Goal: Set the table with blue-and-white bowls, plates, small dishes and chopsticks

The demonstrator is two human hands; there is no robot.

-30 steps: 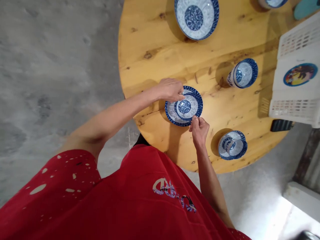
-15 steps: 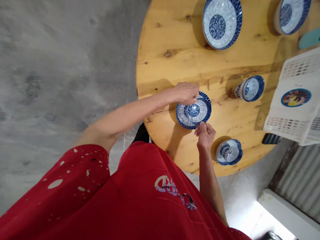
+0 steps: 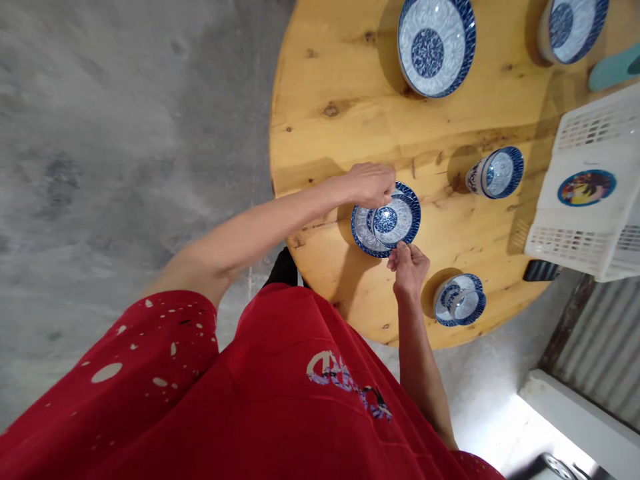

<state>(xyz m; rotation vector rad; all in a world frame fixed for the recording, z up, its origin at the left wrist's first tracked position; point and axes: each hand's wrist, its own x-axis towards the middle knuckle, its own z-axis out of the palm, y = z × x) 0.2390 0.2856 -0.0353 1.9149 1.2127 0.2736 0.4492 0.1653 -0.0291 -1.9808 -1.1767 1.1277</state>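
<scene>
A small blue-and-white bowl (image 3: 400, 227) sits inside a larger bowl (image 3: 361, 230) of the same pattern. My left hand (image 3: 373, 185) is closed at the small bowl's far rim, the fingertips partly hidden. On the near rim, my right hand (image 3: 410, 267) pinches the same small bowl between thumb and fingers. Whether the small bowl rests on the larger one or hangs just above it I cannot tell.
Nested bowls stand on the wooden table (image 3: 345, 147) at right: one pair (image 3: 503, 175) and another, tilted inside (image 3: 459, 300). Larger bowls (image 3: 435, 50) (image 3: 570, 30) lie farther off. A white plastic basket (image 3: 590, 160) and a teal object (image 3: 613, 70) are at the right edge.
The view has shifted a little, so the table things sit slightly farther left. Both hands keep their places on the small bowl's rim.
</scene>
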